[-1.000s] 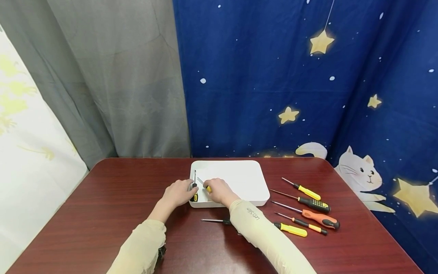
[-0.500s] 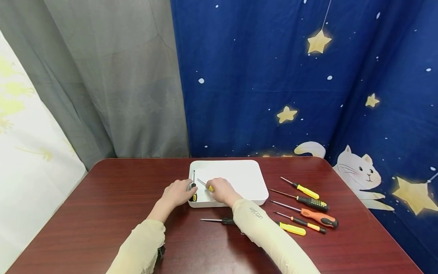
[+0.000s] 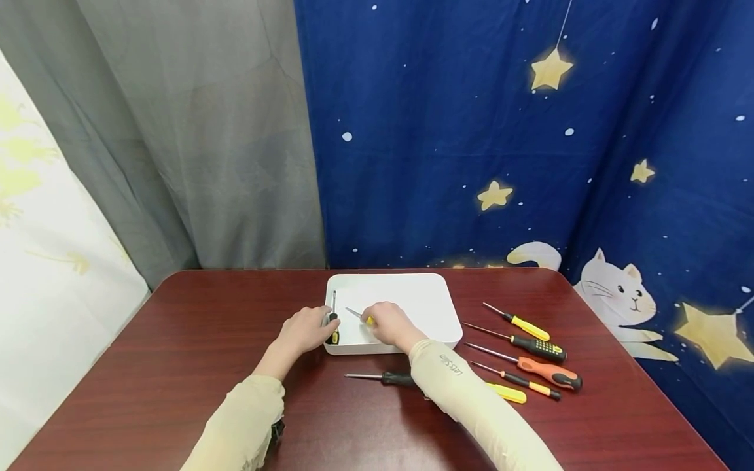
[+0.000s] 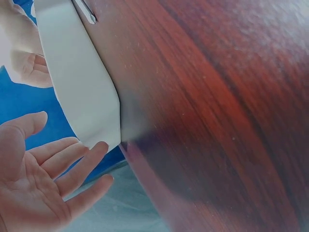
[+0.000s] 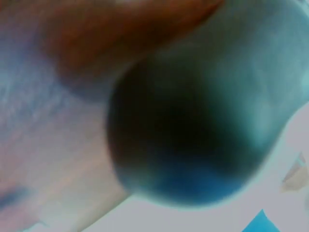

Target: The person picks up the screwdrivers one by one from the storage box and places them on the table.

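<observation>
A white tray [image 3: 377, 349] stands near the table's far edge. Within it, along the left side, lies a screwdriver with a black and yellow handle [image 3: 333, 333], its shaft pointing away. My left hand [image 3: 305, 329] rests at the tray's left rim beside that handle; in the left wrist view its fingers [image 4: 79, 169] are extended, fingertips right at the tray wall. My right hand [image 3: 390, 323] grips a second screwdriver over the tray, with a bit of yellow handle and a metal shaft [image 3: 353, 313] showing toward the left. A dark rounded shape [image 5: 188, 125], badly blurred, fills the right wrist view.
On the table's right lie several screwdrivers, among them a yellow one [image 3: 530, 328], a black one [image 3: 538, 348] and an orange one [image 3: 550, 373]. In front of the tray lies a black-handled screwdriver [image 3: 397, 379]. My right sleeve partly covers a yellow handle [image 3: 508, 393].
My right hand has shifted to the right over the tray with its screwdriver, away from the one lying at the left. The left hand has stayed at the rim.
</observation>
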A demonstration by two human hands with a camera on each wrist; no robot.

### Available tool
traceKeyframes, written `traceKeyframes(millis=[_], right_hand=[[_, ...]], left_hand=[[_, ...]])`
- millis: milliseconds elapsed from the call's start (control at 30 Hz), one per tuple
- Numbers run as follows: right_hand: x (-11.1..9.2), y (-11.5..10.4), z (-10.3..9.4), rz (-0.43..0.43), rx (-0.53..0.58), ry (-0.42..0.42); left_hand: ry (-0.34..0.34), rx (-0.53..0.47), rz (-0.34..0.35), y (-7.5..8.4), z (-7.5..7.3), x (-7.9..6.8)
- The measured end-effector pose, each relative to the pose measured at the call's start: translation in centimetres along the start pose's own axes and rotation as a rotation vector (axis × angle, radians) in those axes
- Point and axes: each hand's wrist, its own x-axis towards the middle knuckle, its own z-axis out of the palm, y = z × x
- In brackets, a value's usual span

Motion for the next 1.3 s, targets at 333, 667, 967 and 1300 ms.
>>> traceKeyframes(millis=[333, 667, 967, 1300], right_hand=[[-0.5, 0.4, -0.3, 0.058, -0.005, -0.043], [-1.2, 1.0, -0.7, 0.024, 0.006, 0.037], [-1.7, 1.6, -1.6, -0.006, -0.009, 0.052], [-2.5, 2.1, -2.6, -0.029, 0.002, 0.091]], left_hand=[[-0.002, -0.005, 0.002, 0.1, 0.0, -0.1], [-0.002, -0.003, 0.004, 0.1, 0.1, -0.2], [-0.004, -0.004, 0.008, 0.0, 0.0, -0.1], [0.005, -0.013, 0.011, 0.0, 0.1, -0.1]])
